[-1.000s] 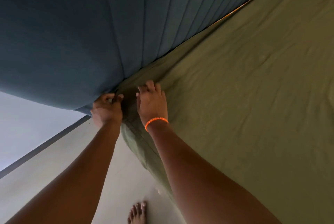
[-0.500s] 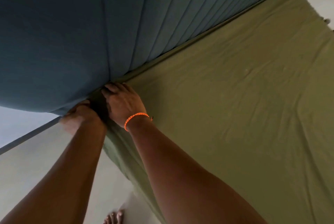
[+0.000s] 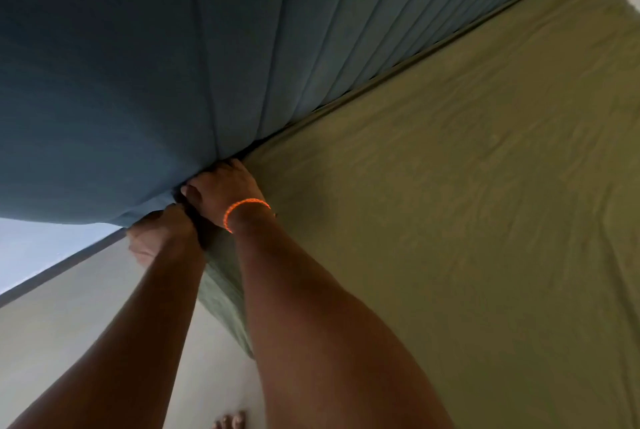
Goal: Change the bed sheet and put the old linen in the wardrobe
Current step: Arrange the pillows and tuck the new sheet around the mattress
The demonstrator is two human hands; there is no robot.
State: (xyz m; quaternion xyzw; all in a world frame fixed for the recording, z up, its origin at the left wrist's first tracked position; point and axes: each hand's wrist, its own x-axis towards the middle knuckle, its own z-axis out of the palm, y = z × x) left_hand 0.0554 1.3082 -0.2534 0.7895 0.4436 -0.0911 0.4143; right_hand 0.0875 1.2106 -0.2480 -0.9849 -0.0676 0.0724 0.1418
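Observation:
An olive green bed sheet (image 3: pixel 450 220) covers the mattress and hangs over its near side. Behind it rises a blue padded headboard (image 3: pixel 173 65). Both my hands meet at the mattress corner under the headboard. My right hand (image 3: pixel 225 189), with an orange bracelet on the wrist, has its fingers curled down into the gap between headboard and mattress, holding the sheet there. My left hand (image 3: pixel 159 234) grips the sheet at the side of the corner; its fingertips are hidden.
A pale floor (image 3: pixel 69 324) runs along the left of the bed, with a dark skirting strip (image 3: pixel 62 266) below a light wall (image 3: pixel 41 245). My bare toes (image 3: pixel 232 421) show at the bottom edge.
My right hand went from lying flat on the sheet to curling into the gap by the headboard. My left hand dropped lower round the corner. The view swung right along the bed.

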